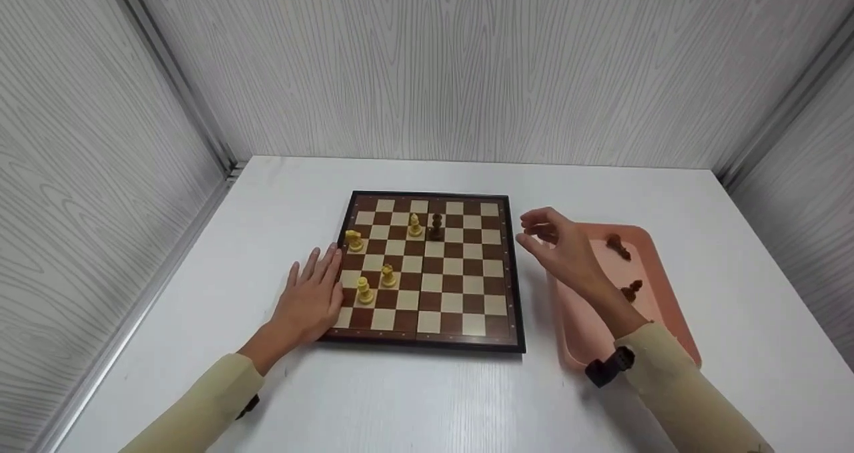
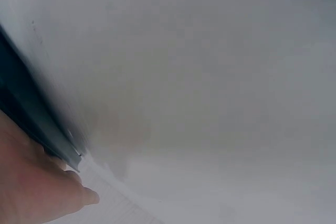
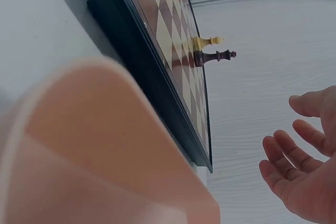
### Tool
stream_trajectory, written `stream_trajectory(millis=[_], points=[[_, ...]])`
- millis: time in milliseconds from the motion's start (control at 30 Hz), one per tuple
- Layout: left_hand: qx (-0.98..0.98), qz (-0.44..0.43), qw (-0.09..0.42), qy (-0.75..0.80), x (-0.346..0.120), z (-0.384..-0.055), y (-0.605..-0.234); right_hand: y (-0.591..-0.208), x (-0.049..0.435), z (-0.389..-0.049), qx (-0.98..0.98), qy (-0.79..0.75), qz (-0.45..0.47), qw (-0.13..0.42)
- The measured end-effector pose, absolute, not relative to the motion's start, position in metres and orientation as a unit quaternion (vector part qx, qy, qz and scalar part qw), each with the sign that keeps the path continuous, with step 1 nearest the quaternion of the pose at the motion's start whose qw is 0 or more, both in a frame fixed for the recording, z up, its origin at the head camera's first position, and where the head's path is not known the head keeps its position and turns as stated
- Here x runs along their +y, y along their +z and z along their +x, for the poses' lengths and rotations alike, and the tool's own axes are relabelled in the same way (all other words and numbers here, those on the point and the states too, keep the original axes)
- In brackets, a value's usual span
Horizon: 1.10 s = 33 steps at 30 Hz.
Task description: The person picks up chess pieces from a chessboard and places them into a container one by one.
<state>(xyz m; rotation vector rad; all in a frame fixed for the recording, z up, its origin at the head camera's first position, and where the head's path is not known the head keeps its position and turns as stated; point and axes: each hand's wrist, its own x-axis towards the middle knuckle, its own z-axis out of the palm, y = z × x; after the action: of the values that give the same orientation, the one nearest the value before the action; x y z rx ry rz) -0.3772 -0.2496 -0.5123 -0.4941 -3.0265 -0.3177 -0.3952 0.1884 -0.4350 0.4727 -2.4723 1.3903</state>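
Note:
A chessboard (image 1: 462, 304) with a black rim lies on the white table. My left hand (image 1: 308, 301) rests along its left edge with fingers extended. Close to that hand stand a yellow knight (image 1: 354, 241) and two more yellow pieces, one with a crown-like top (image 1: 388, 277) and one with a blunt top (image 1: 364, 291). Farther back, a yellow bishop (image 1: 415, 225) is beside a dark king (image 1: 436, 228). Off the board's right edge, my right hand (image 1: 564, 249) is raised with nothing in its loosely bent fingers. Only part of the left hand (image 2: 39, 184) shows in the left wrist view.
A pink tray (image 1: 650, 253) sits right of the board, partly beneath the right forearm. Inside lie two dark chess pieces, one toward the back (image 1: 618, 247) and one nearer the forearm (image 1: 632, 291). Grey wood-grain panels (image 1: 467, 73) enclose the table at the back and sides.

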Motion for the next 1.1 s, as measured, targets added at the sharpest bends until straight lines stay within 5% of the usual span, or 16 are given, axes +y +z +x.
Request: stream_trajectory(millis=[1100], points=[[-0.980,-0.163,0.043,-0.108,-0.249,-0.377,-0.513,-0.452,0.126,-0.436,-0.835,0.503,0.197,0.109]])
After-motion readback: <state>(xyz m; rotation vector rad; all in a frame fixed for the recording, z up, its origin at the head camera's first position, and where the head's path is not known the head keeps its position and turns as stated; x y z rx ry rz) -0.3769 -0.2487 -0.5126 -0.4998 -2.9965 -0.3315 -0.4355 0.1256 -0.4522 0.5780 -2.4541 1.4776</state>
